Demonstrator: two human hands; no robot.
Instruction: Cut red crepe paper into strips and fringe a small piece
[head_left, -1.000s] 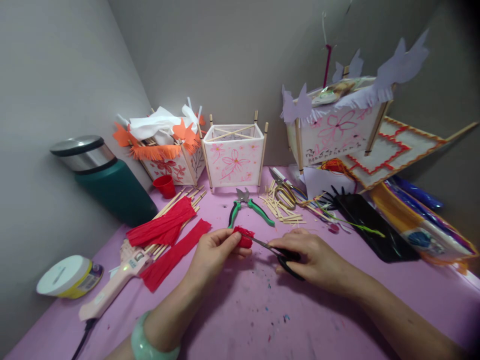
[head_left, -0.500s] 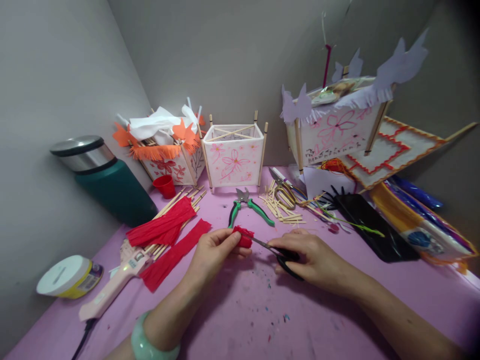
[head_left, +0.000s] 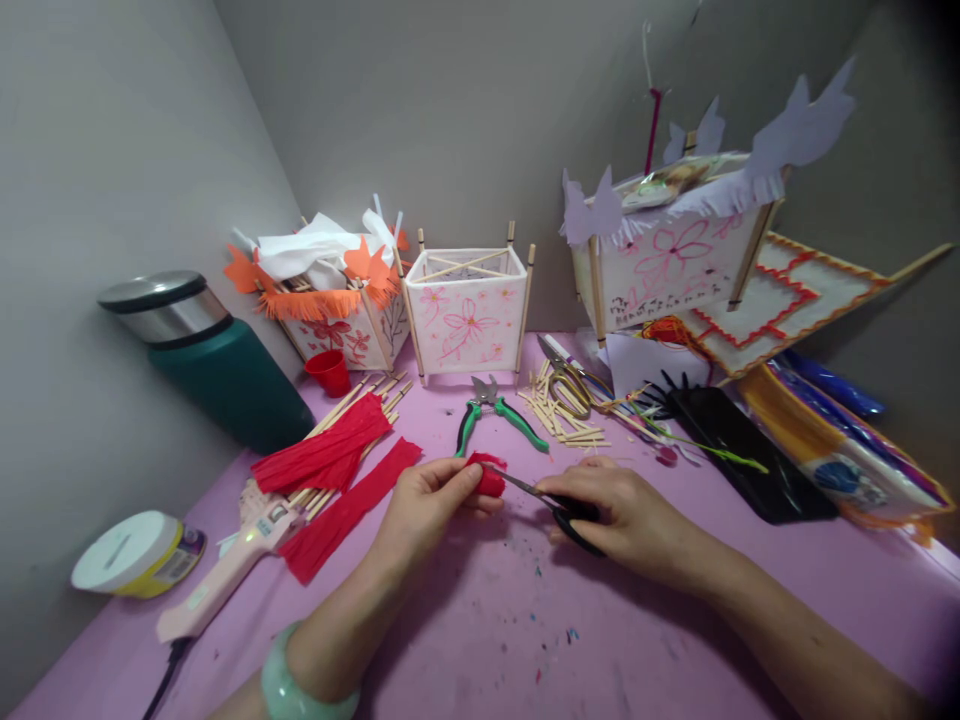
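Note:
Between the thumb and fingers of my left hand (head_left: 442,490) is a small folded piece of red crepe paper (head_left: 490,481). My right hand (head_left: 619,505) grips black-handled scissors (head_left: 571,520), whose blades point left and reach the top edge of the red paper. How far the blades are apart is hard to make out. More strips of red crepe paper (head_left: 352,512) lie left of my left hand. Just beyond both hands, green-handled pruning pliers (head_left: 487,405) rest with their handles spread.
Paper lanterns (head_left: 469,320) on stick frames stand along the back. To the left are a teal bottle (head_left: 225,380), a red cup (head_left: 328,372), a pink glue gun (head_left: 232,575) and a white-lidded tub (head_left: 135,555). Cut sticks (head_left: 570,415), gold scissors (head_left: 570,388) and a black pouch (head_left: 754,455) lie right.
The scissor blades have shifted slightly at the red paper's top edge, and a thin flap there stands a little more apart. Both hands stay almost in place.

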